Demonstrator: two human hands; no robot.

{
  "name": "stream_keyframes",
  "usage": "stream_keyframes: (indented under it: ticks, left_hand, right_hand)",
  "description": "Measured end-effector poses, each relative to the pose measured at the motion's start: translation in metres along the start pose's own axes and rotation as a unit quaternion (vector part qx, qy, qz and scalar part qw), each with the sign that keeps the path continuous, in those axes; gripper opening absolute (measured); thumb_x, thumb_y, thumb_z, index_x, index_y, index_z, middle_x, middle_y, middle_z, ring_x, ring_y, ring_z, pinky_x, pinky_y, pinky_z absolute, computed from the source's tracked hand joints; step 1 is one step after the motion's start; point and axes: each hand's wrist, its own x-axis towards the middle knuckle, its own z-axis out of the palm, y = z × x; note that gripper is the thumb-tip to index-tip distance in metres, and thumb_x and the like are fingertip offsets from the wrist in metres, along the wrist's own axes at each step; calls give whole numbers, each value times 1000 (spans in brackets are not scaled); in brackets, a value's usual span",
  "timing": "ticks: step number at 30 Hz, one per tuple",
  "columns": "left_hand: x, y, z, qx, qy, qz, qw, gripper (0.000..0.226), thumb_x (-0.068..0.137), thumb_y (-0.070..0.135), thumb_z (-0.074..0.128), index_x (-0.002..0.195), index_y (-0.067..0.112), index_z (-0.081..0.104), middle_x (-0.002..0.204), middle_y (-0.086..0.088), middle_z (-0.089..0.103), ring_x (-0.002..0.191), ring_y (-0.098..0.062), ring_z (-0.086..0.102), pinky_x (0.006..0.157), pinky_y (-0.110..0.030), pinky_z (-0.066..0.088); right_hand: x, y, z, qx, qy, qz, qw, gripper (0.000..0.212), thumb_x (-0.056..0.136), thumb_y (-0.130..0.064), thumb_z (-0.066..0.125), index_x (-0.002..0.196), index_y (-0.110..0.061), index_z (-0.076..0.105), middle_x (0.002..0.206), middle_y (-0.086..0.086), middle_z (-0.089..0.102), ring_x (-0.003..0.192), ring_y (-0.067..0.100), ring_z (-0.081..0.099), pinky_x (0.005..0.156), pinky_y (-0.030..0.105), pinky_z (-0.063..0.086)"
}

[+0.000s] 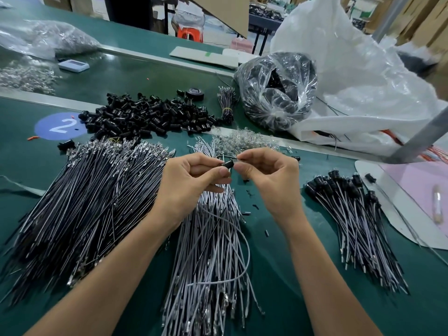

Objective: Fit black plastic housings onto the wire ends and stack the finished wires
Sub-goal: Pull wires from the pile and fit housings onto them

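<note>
Black plastic housing [228, 164], one item, held just above the far end of the grey wire pile [213, 251]. My left hand [191, 180] has it in a thumb-and-forefinger grip. My right hand [266, 175] pinches a small part [238, 158] at the housing's mouth, too small for me to identify. Loose housings heap [150, 115]: beyond the pile, to its left. Dark wire pile [84, 202]: left of it, touching. Finished stack [351, 214]: right of it, well apart, on the green worktop [291, 275]. Hazards, as I judge them: a skewed push could bend the metal end or leave it half-seated, and a faulty wire would then join the finished stack. A slack pinch could drop the housing into the pile, where it would be hard to find. One looped grey wire [247, 253] lying on the pile could snag a forearm and drag its neighbours.
</note>
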Motion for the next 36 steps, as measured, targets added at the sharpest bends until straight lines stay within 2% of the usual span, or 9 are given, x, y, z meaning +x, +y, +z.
stream_keyframes:
  ticks: [6, 10, 19, 24, 29, 32, 36]
  left_hand:
    - [0, 0, 0, 16, -16, -1, 1000, 29, 67, 18, 76, 91, 2, 70, 79, -12, 76, 74, -25, 75, 58, -25, 58]
    - [0, 0, 0, 18, -21, -8, 1000, 31, 67, 19, 75, 92, 1, 70, 79, -12, 76, 74, -25, 75, 59, -25, 59]
    - [1, -2, -1, 26, -34, -12, 999, 27, 67, 15, 75, 90, 1, 71, 77, -13, 75, 72, -25, 75, 58, -25, 59]
    - [1, -4, -1, 22, -45, -8, 999, 19, 67, 14, 75, 84, 7, 71, 76, -13, 75, 71, -27, 75, 58, -26, 59]
    - [1, -4, 0, 26, -35, 15, 999, 22, 69, 14, 75, 88, 2, 71, 77, -11, 76, 72, -26, 75, 60, -26, 60]
    - [2, -4, 1, 27, -29, 17, 999, 24, 69, 14, 75, 89, 2, 71, 78, -11, 76, 73, -26, 75, 60, -26, 59]
    - [1, -3, 1, -1, -39, -9, 999, 23, 68, 15, 74, 87, 3, 71, 76, -13, 75, 71, -26, 75, 59, -25, 59]
  right_hand:
    - [1, 2, -1, 17, -26, 35, 999, 18, 79, -4, 77, 80, -21, 73, 69, -2, 72, 60, 13, 67, 59, 22, 53]
    - [2, 3, -4, 24, -48, 20, 998, 16, 79, 1, 76, 84, -14, 74, 71, 0, 72, 62, 13, 67, 63, 22, 53]
    - [5, 5, -16, 23, -94, 23, 995, 27, 82, 12, 66, 87, -13, 75, 71, -1, 72, 67, 11, 67, 66, 19, 53]
    - [4, 7, -13, 29, -86, 43, 995, 25, 83, 14, 65, 85, -10, 74, 68, -1, 72, 63, 11, 67, 62, 21, 54]
    - [1, 10, -4, 21, -36, 52, 998, 18, 86, 6, 66, 84, -11, 72, 65, -2, 70, 60, 11, 65, 58, 21, 52]
    - [2, 10, -2, 19, -32, 38, 999, 17, 87, 6, 66, 84, -11, 71, 67, -3, 69, 62, 9, 64, 62, 21, 52]
    - [3, 7, -7, 29, -71, 21, 997, 29, 85, 15, 62, 82, -14, 69, 73, -6, 68, 71, 6, 64, 69, 18, 51]
